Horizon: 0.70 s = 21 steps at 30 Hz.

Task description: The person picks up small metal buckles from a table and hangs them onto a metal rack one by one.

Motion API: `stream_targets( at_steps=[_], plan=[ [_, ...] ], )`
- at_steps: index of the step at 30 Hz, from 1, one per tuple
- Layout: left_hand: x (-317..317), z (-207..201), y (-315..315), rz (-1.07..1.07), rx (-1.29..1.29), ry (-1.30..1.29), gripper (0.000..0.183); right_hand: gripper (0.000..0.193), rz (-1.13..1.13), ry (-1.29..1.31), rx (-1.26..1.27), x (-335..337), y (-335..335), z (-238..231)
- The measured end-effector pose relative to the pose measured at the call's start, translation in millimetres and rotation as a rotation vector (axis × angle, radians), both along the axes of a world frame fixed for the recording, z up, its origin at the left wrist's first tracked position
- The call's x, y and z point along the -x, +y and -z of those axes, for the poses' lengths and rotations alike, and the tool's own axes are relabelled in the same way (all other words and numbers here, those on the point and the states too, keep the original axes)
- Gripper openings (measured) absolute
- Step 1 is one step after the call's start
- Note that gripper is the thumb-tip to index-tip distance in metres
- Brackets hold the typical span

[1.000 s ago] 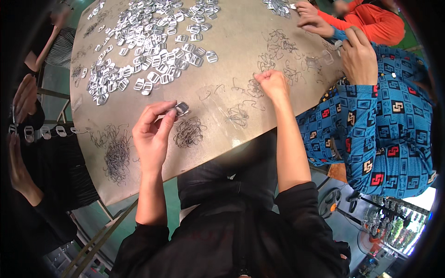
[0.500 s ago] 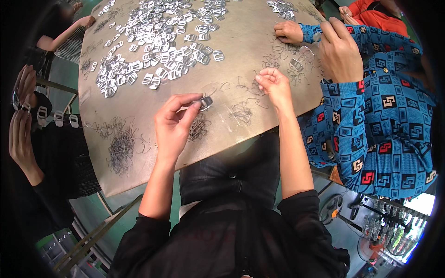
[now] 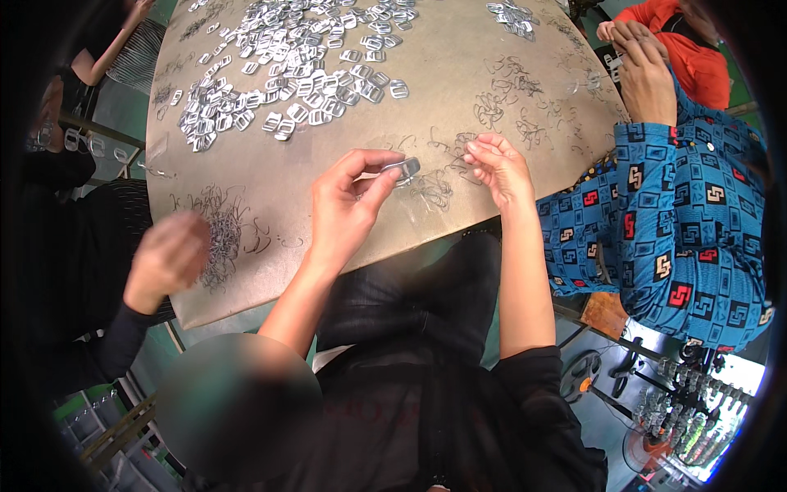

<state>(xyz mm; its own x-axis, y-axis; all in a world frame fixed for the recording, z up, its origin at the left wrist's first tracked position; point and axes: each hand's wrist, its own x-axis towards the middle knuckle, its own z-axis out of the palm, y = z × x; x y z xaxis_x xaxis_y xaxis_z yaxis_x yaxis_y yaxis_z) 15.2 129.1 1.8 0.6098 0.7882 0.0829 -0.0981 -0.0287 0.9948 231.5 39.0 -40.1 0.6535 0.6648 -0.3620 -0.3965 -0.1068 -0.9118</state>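
Observation:
Between the thumb and forefinger of my left hand (image 3: 348,197) is a small silver metal buckle (image 3: 407,169), held just above the table. My right hand (image 3: 504,172) hovers close by on the right, its thumb and fingertips pinched; whatever is in that pinch is too fine to make out. Thin dark wire hooks (image 3: 432,193) lie scattered on the tabletop beneath and between my hands. A large heap of similar silver buckles (image 3: 307,86) spreads across the far left part of the table (image 3: 270,180).
A co-worker's blurred hand (image 3: 170,252) is beside a dense hook pile (image 3: 220,238) on the left. At right sits a person in a blue patterned shirt (image 3: 697,221), hands raised past the table's edge. More hooks (image 3: 508,82) and a small buckle group (image 3: 512,18) lie far right.
My left hand has moved right with the buckle, closer to my right hand. The left co-worker's hand has come to the hook pile. The right co-worker's hands have shifted right, off the table.

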Motion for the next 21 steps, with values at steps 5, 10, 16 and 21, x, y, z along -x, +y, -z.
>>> stream_targets(
  at_steps=[5, 10, 16, 21],
  plan=[
    [5, 10, 0, -0.010, -0.084, -0.057, 0.014, 0.023, -0.053, 0.061, -0.211, 48, -6, -30],
    [5, 5, -7, 0.023, -0.018, -0.060, 0.016, 0.022, -0.039, -0.118, -0.334, 96, -13, -54],
    [5, 0, -19, 0.045, -0.125, -0.052, 0.013, 0.022, 0.064, -0.193, -0.438, 111, -14, -58],
    [4, -3, -18, 0.084, -0.094, -0.038, 0.010, 0.022, 0.089, -0.218, -0.455, 110, -18, -62]
  ],
)
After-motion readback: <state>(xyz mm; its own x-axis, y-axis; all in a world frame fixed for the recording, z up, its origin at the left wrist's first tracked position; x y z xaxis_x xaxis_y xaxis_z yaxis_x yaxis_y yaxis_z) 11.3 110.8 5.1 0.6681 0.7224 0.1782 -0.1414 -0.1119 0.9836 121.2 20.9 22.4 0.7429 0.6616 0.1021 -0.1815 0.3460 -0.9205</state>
